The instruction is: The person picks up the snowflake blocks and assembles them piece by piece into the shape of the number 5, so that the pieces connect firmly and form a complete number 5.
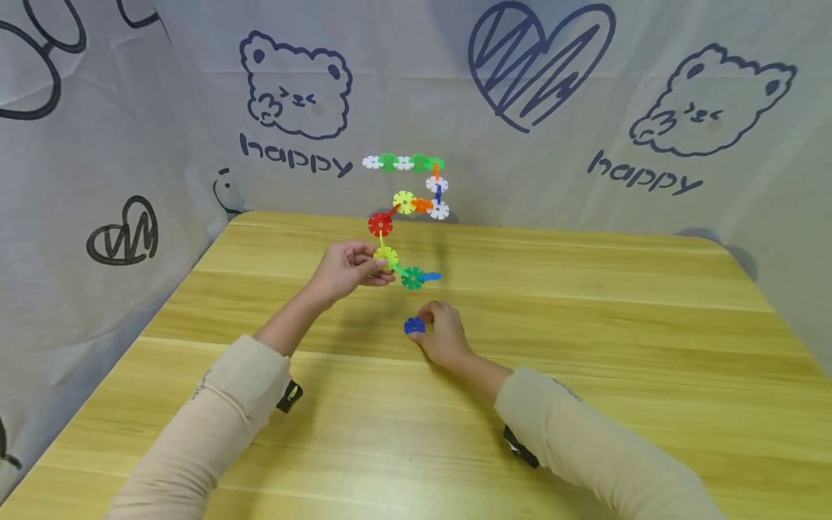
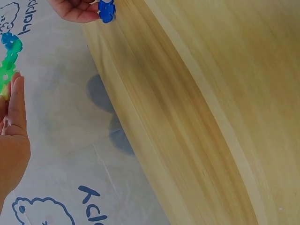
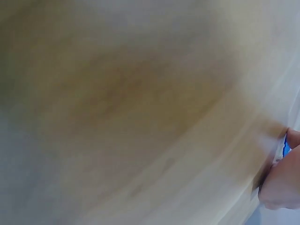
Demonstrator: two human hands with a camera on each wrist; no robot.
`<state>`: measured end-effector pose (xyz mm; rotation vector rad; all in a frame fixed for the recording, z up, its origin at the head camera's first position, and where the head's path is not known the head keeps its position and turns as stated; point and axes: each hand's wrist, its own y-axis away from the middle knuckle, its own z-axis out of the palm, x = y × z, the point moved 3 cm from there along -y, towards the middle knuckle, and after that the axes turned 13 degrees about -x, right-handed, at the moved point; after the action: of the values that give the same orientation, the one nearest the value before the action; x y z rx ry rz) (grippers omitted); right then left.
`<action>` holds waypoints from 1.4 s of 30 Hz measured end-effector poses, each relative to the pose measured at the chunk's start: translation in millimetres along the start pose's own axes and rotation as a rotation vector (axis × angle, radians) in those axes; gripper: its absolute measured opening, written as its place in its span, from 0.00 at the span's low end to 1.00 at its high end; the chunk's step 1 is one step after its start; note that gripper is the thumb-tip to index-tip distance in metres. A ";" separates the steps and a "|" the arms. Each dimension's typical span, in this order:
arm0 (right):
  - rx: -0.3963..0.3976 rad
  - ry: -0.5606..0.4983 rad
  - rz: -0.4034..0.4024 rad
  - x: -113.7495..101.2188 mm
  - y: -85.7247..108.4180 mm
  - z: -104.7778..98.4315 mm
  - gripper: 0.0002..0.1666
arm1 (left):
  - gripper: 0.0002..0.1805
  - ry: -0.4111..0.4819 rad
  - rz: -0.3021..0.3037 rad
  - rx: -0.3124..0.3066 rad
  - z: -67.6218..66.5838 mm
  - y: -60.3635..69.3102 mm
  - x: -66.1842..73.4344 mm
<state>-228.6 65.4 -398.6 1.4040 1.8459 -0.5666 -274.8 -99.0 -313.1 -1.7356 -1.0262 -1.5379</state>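
A chain of joined snowflake building discs (image 1: 380,224) in red, yellow, orange, white, green and blue is held up over the far part of the table. My left hand (image 1: 347,271) pinches the chain at a yellow disc (image 1: 388,254) near its lower end. Beyond that grip are a dark green disc (image 1: 412,278) and a lighter blue disc (image 1: 432,276) at the tip. Lower and to the right, my right hand (image 1: 445,336) pinches a single dark blue disc (image 1: 414,326), apart from the chain. The right wrist view shows only a sliver of a blue disc (image 3: 286,149) by the fingers.
The wooden table (image 1: 585,303) spreads under both hands. Behind it and at the left hangs a pale cloth (image 1: 416,87) with bear, heart and lettering drawings. Dark straps (image 1: 289,396) show at the cuffs of both sleeves.
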 end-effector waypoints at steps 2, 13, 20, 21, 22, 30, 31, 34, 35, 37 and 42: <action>-0.006 -0.025 -0.007 -0.1 1.8 -0.7 0.16 | 0.10 -0.002 0.000 0.001 -0.2 0.5 0.0; 0.005 -0.119 -0.020 7.0 15.1 -6.3 0.09 | 0.11 -0.024 0.000 -0.001 -2.9 1.5 -3.3; 0.014 -0.116 -0.030 10.2 22.1 -13.0 0.04 | 0.11 -0.019 0.001 -0.009 0.0 2.3 -2.8; 0.017 -0.114 -0.031 10.6 22.9 -14.2 0.04 | 0.11 -0.018 0.001 -0.010 0.3 2.3 -2.7; 0.020 -0.118 -0.025 11.3 23.5 -15.6 0.04 | 0.11 -0.018 0.001 -0.012 0.5 2.3 -2.6; 0.050 -0.120 0.005 19.1 26.2 -30.0 0.04 | 0.12 -0.017 0.000 -0.018 0.8 2.1 -1.9; 0.056 -0.121 0.003 20.2 26.2 -32.7 0.05 | 0.11 -0.019 0.001 -0.020 0.7 2.1 -1.8; 0.078 -0.139 -0.001 24.5 25.4 -41.6 0.05 | 0.11 -0.021 0.007 -0.027 0.6 2.1 -2.2; 0.088 -0.151 -0.001 25.9 25.1 -44.8 0.05 | 0.11 -0.024 0.008 -0.028 0.5 2.1 -2.3; 0.105 -0.184 0.001 28.0 24.9 -50.9 0.05 | 0.10 -0.029 0.009 -0.030 0.7 2.1 -2.8; 0.143 -0.238 -0.026 28.8 25.6 -63.8 0.06 | 0.11 -0.031 -0.002 -0.027 1.3 3.0 -4.4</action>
<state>-226.4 137.1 -378.3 1.3410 1.6628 -0.8553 -271.7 -100.2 -317.5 -1.7825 -1.0279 -1.5369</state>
